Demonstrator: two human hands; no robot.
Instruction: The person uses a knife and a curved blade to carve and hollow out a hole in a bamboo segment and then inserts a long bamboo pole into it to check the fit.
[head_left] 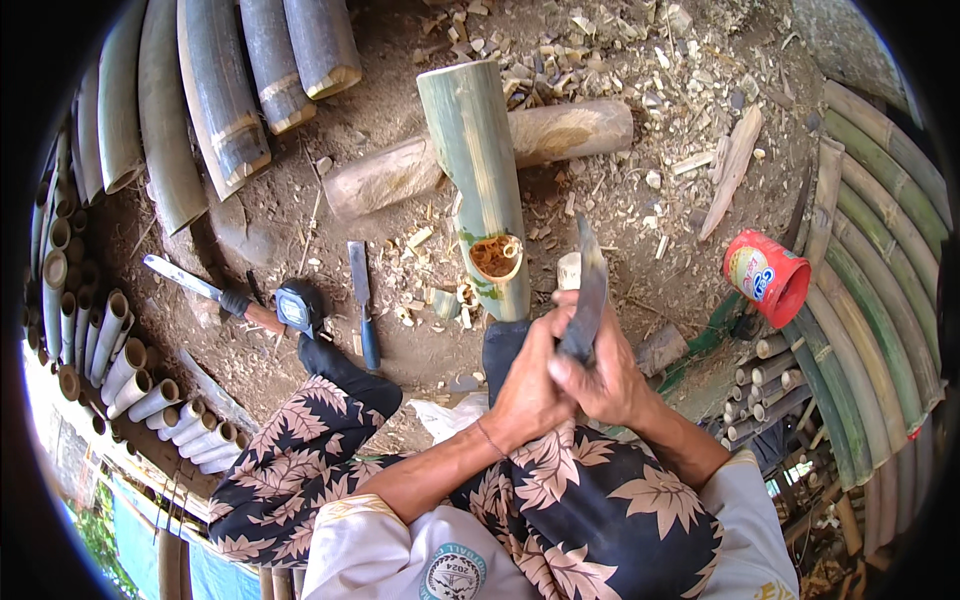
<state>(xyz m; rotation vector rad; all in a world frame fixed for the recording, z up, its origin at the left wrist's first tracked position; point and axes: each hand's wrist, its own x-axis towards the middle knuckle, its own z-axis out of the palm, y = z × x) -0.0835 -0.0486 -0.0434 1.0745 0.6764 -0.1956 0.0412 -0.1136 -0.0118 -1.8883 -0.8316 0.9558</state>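
A wide, dark blade [592,297] with a pointed tip stands up between my hands, over my lap. My right hand [612,385] is closed on its lower part, the thumb lying across near its dark lower end. My left hand [533,385] is pressed against the right one, fingers curled beside the blade; what lies inside them is hidden. Just ahead, a green bamboo section [475,160] rests across a short log [570,132]. Its near end has a cut opening with orange-brown shavings. A pale round wooden end [569,270] shows beside the blade, the rest hidden.
A chisel [364,300], a tape measure [297,306] and a long knife [205,288] lie at left. A red tin [768,278] stands at right, near split bamboo lengths [880,270]. Bamboo pieces [220,90] fill the upper left. Wood chips [620,60] litter the ground.
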